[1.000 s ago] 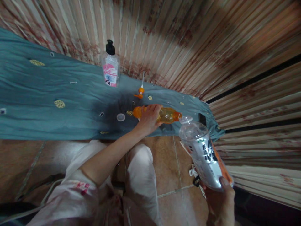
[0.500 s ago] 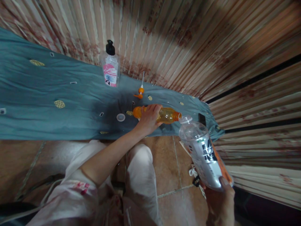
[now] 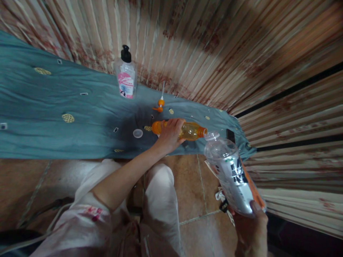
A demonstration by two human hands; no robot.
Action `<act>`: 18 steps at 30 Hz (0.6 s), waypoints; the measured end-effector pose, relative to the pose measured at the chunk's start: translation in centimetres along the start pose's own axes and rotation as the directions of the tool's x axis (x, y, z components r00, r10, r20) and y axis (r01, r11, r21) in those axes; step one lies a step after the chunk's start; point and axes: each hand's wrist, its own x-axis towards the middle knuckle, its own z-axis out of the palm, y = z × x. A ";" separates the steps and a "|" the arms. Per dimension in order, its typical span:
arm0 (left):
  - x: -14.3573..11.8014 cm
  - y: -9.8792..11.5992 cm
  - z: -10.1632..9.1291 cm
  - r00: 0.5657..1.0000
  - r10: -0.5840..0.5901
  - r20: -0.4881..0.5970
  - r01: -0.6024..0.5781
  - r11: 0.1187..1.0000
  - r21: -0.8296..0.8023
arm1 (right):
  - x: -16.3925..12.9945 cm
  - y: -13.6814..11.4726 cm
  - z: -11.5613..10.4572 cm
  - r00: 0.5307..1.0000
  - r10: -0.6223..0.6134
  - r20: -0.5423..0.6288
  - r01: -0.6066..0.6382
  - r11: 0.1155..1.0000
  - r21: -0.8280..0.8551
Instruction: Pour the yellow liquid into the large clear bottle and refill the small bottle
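Note:
My left hand (image 3: 169,135) is wrapped around the middle of an orange see-through bottle (image 3: 191,131), which lies nearly level with its open neck pointing right. In my right hand (image 3: 250,226) is the base of a larger clear plastic bottle (image 3: 233,175) with a silver and orange label. That bottle tilts so its mouth faces up and left, right at the orange bottle's neck; whether the two rims touch I cannot tell. An orange pump top (image 3: 160,103) with a pale tube lies behind my left hand. Left of the orange bottle is a small round translucent cap (image 3: 137,133).
A clear pump bottle (image 3: 125,80) with a black top and pink label stands at the back, near a pleated patterned curtain (image 3: 171,46). A dark flat object (image 3: 230,135) lies at the right end of the teal cloth (image 3: 91,125). Below is a tiled floor (image 3: 193,200).

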 end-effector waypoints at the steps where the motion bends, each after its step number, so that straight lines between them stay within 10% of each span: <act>1: 0.0 0.0 0.0 1.000 0.000 -0.001 0.000 1.000 0.000 | 0.0 0.0 0.1 1.000 0.018 0.004 -0.018 1.000 0.002; 18: 0.0 0.1 0.0 1.000 -0.006 0.004 0.006 1.000 0.008 | -0.1 0.0 -0.1 0.999 0.028 0.016 -0.028 0.999 -0.031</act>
